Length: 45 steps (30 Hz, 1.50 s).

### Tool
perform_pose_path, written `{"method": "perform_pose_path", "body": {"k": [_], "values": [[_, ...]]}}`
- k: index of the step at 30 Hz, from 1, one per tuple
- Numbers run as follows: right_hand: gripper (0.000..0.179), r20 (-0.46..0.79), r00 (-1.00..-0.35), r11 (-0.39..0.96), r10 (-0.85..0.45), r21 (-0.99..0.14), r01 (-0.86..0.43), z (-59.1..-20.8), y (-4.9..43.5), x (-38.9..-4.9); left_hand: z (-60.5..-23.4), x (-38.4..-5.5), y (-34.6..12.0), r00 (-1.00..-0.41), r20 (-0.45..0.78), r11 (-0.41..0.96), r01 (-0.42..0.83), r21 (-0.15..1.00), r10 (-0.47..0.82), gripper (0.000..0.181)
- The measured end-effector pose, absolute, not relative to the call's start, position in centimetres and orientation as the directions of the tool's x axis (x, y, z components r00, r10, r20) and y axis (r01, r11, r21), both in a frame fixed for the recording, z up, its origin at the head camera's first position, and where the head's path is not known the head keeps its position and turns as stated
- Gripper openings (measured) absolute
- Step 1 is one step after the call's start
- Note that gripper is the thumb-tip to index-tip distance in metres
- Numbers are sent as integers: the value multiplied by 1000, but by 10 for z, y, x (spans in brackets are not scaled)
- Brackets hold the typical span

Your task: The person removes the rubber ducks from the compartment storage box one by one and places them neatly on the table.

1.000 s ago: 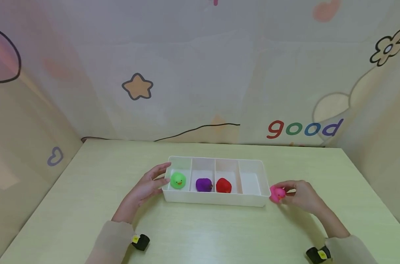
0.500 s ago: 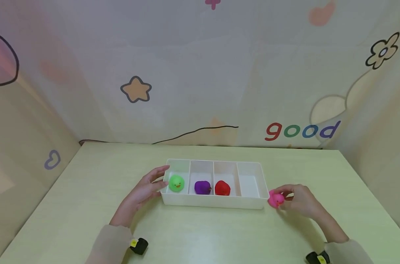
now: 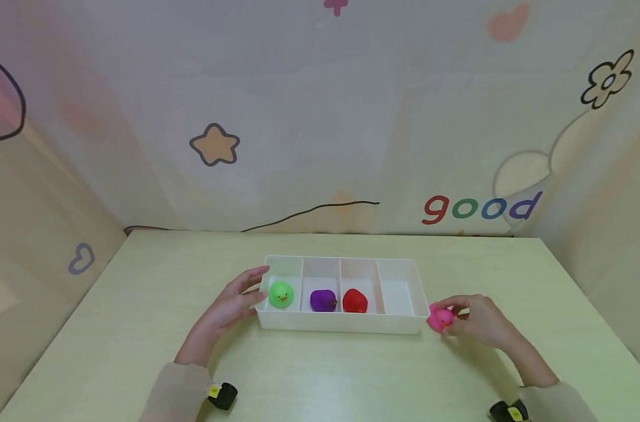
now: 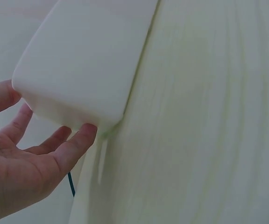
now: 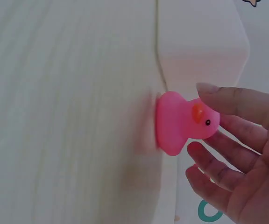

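At the right end of a white four-section box (image 3: 341, 322) my right hand (image 3: 480, 319) holds a pink rubber duck (image 5: 172, 123), thumb and fingers at its head. The duck's base is right at the tabletop in the right wrist view, close by the box's end wall. My left hand (image 3: 230, 305) rests against the box's left end, its fingertips touching the end wall and rim corner in the left wrist view. From the left, the box's sections bear a green duck (image 3: 281, 294), a purple rounded toy (image 3: 323, 300) and a red rounded toy (image 3: 355, 301); the rightmost section is bare.
The pale wooden table (image 3: 325, 375) meets a printed cloth backdrop (image 3: 309, 146) at the rear, with more cloth along both sides. Black wrist cameras (image 3: 223, 396) sit by both sleeves.
The head view has shifted slightly. Both hands, the box and the pink duck keep their places relative to one another.
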State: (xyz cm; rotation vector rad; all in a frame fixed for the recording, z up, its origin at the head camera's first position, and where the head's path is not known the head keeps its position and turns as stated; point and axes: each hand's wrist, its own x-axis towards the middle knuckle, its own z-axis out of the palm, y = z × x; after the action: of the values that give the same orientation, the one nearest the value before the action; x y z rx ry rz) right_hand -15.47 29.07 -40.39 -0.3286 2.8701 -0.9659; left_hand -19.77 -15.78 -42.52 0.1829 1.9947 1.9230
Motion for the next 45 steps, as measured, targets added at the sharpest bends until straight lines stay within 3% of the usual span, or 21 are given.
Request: {"method": "perform_pose_path", "body": {"k": [5,11,29,35,45], "values": [[50,82,-970,731,-230,-643,-228,-389,294,-153,-428,-199,-153,-927,-151,51,-142,989,343,52],[47,189,-949,583,-253,-753,-305,-372,275,-153,-427,-197,-153,-926,-157,54,-147,988,343,51],[46,91,-922,396,-376,-884,-249,-376,196,-180,-423,-195,-155,-927,-167,79,-148,986,337,50],[43,87,-900,414,-428,-866,-281,-380,179,-188,-423,-195,-154,-930,-156,78,-137,987,333,49],[40,24,-860,579,-509,-729,-364,-382,163,-194,-422,-195,-154,-926,-164,88,-142,986,339,49]]}}
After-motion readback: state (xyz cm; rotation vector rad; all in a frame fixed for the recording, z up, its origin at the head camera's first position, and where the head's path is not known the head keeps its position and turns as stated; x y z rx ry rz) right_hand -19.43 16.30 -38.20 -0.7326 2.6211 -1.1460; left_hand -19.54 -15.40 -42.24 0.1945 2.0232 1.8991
